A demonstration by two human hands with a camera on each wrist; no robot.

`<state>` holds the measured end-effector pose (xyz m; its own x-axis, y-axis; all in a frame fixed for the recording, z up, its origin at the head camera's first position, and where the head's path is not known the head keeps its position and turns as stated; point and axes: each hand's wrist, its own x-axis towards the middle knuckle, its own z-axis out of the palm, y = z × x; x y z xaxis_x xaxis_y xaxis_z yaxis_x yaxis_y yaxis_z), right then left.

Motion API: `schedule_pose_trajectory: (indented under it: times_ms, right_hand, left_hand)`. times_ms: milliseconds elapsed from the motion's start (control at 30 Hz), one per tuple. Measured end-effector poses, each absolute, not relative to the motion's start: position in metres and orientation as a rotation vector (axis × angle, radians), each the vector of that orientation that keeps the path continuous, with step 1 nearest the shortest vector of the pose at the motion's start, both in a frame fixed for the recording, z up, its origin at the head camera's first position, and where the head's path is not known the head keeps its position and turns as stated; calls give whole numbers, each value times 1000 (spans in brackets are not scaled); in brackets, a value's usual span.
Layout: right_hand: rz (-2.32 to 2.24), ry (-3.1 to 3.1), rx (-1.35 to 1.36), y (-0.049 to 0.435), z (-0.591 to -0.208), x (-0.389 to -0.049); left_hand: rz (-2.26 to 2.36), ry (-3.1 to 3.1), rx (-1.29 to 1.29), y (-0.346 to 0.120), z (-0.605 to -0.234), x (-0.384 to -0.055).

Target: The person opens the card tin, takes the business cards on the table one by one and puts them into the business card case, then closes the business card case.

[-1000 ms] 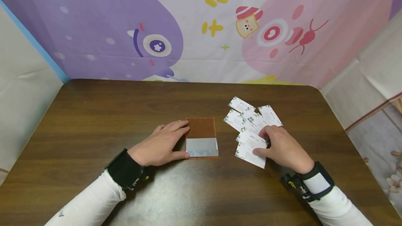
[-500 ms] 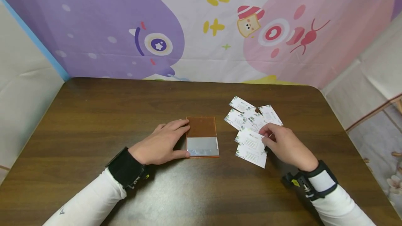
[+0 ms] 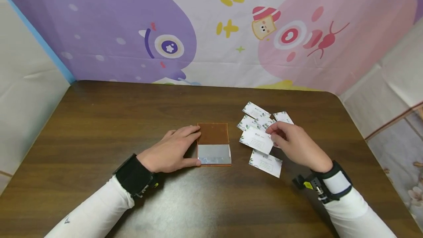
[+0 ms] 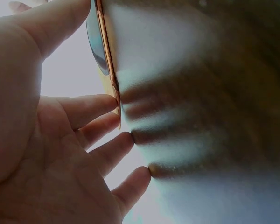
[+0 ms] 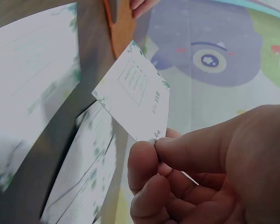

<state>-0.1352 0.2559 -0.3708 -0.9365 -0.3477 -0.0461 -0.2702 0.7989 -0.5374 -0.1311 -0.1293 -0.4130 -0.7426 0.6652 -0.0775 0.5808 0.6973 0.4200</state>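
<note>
White sleeve (image 3: 94, 210) leads to the left hand (image 3: 170, 149), its fingers extended, touching the left edge of a brown holder (image 3: 213, 134) on the table (image 3: 138, 107). Next, a card (image 3: 256, 140) overhangs loose cards (image 3: 266, 163), its corner pinched between thumb and finger of the right hand (image 3: 299, 144).

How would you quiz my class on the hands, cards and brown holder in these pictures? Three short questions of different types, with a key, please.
1. Multiple choice: which hand pinches a white card?
a) left
b) both
c) right

2. True or false: the left hand is holding a card too.

3. Fill the gap: in the head view, the brown holder lies ____ the left hand and the loose cards.

Key:
1. c, the right hand
2. False; its fingers are at the edge of the brown holder
3. between
</note>
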Motion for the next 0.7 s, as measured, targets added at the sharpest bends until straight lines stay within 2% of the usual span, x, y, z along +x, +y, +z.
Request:
schedule_pose_trajectory:
  times_ms: [700]
  right_hand:
    - [-928, 2743, -649, 198, -377, -164]
  left_hand:
    - [538, 2699, 991, -129, -413, -131]
